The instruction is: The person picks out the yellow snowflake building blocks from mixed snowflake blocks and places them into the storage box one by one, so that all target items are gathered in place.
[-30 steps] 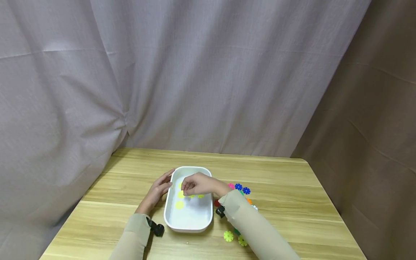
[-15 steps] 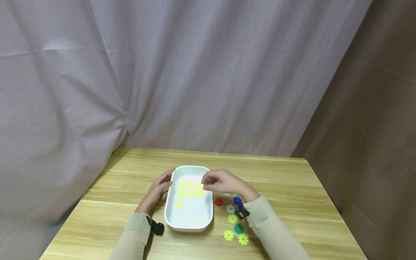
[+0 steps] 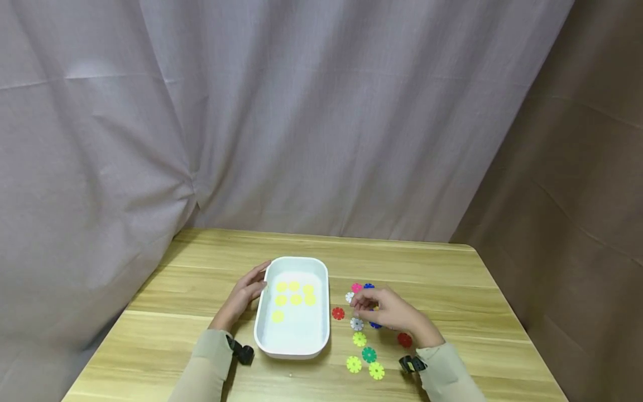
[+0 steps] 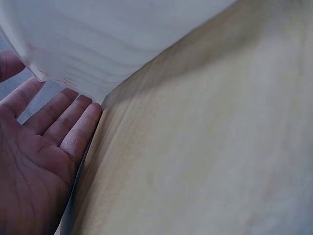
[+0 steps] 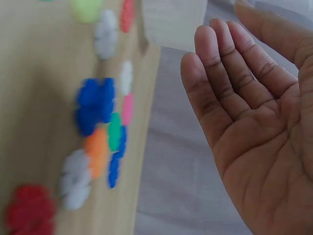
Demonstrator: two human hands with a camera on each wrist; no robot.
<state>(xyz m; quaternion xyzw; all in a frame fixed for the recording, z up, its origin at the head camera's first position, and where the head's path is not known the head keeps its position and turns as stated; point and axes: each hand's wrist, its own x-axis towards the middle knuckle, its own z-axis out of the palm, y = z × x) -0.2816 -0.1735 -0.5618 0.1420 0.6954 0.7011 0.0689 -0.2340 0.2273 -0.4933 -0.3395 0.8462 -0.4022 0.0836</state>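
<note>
A white rectangular tray (image 3: 291, 338) lies on the table, with several yellow notched plastic discs (image 3: 278, 316) flat inside it. My left hand (image 3: 246, 293) rests against the tray's left side, thumb at the rim. In the left wrist view, the fingers (image 4: 80, 129) extend to the tray's outer wall. My right hand (image 3: 389, 310) is held over the loose discs right of the tray, its fingers relaxed and bent slightly. Nothing lies in its palm (image 5: 264, 147) in the right wrist view. The hand partly covers a blue disc (image 3: 375, 325) in the head view.
Several loose notched discs lie right of the tray: red (image 3: 338, 314), grey (image 3: 356, 324), green (image 3: 369, 354), pink (image 3: 356, 288) and yellow-green (image 3: 377, 371). Another red disc (image 3: 404, 340) lies below the right wrist. A grey curtain (image 3: 321, 139) hangs behind the wooden table (image 3: 467, 312).
My right hand has moved right, out of the tray and over the loose discs. More yellow discs in the tray are uncovered. The left hand and tray have stayed put.
</note>
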